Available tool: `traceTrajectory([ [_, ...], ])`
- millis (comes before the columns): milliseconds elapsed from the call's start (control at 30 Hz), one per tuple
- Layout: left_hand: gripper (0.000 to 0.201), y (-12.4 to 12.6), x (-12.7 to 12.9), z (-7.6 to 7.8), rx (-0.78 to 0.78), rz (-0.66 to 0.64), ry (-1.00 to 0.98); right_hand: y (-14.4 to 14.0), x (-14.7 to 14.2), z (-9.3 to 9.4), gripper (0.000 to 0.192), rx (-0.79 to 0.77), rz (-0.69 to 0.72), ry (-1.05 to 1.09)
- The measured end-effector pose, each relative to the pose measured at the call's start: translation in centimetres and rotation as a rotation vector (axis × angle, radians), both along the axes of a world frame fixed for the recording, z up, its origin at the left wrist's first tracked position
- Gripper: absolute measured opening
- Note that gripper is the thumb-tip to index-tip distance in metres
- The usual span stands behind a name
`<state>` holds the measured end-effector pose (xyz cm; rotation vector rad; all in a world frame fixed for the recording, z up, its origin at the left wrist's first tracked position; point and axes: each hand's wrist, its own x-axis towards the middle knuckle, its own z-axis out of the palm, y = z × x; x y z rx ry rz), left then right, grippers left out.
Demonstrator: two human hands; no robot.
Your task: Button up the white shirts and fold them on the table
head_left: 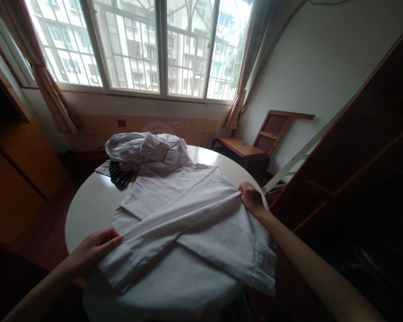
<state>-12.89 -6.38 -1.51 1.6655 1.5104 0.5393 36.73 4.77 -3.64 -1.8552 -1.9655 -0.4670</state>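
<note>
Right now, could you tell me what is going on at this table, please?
A person is handling a white shirt spread over a round white table. The left hand presses on the shirt's near left edge, where a sleeve lies folded across. The right hand pinches the fabric at the far right edge. The sleeves cross over the body of the shirt. Behind it sits a heap of crumpled white clothes with a dark striped garment beneath.
</note>
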Motion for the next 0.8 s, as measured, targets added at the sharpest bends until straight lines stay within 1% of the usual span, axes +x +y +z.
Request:
traceTrajectory([
  [100, 0.045, -0.2, 0.1, 0.0, 0.013, -0.005, 0.03, 0.2, 0.4, -0.2, 0.02, -0.021, -0.017, 0.025],
  [133, 0.045, -0.2, 0.1, 0.0, 0.023, -0.005, 0.042, 0.2, 0.7, -0.3, 0.019, -0.036, 0.01, 0.037],
  [200, 0.045, -0.3, 0.2, -0.1, 0.048, 0.009, 0.073, 0.2, 1.4, -0.3, 0.018, -0.078, 0.108, 0.094],
  [267, 0.045, -0.3, 0.2, -0.4, 0.072, 0.028, 0.109, -0.1, 2.3, -0.3, 0.016, -0.125, 0.208, 0.227],
  [300, 0.045, -0.3, 0.2, -0.5, 0.081, 0.033, 0.126, -0.3, 2.8, -0.3, 0.015, -0.151, 0.235, 0.319],
  [400, 0.044, -0.3, 0.1, -0.8, 0.096, 0.024, 0.152, -1.1, 4.1, -0.3, 0.021, -0.2, 0.211, 0.581],
  [467, 0.044, -0.2, 0.0, -0.9, 0.102, 0.016, 0.153, -1.5, 4.5, -0.3, 0.027, -0.2, 0.163, 0.649],
  [567, 0.043, -0.3, 0.2, -0.7, 0.103, 0.02, 0.158, -1.8, 4.3, -0.4, 0.026, -0.19, 0.105, 0.655],
  [667, 0.043, -0.5, 0.3, -0.7, 0.105, 0.026, 0.166, -1.7, 3.4, -0.5, 0.018, -0.164, 0.113, 0.616],
  [733, 0.044, -0.6, 0.3, -0.8, 0.124, 0.04, 0.193, -1.8, 2.9, -0.4, 0.016, -0.136, 0.117, 0.482],
  [800, 0.043, -0.6, 0.2, -0.9, 0.147, 0.063, 0.236, -2.1, 2.3, 0.0, 0.019, -0.133, 0.092, 0.295],
])
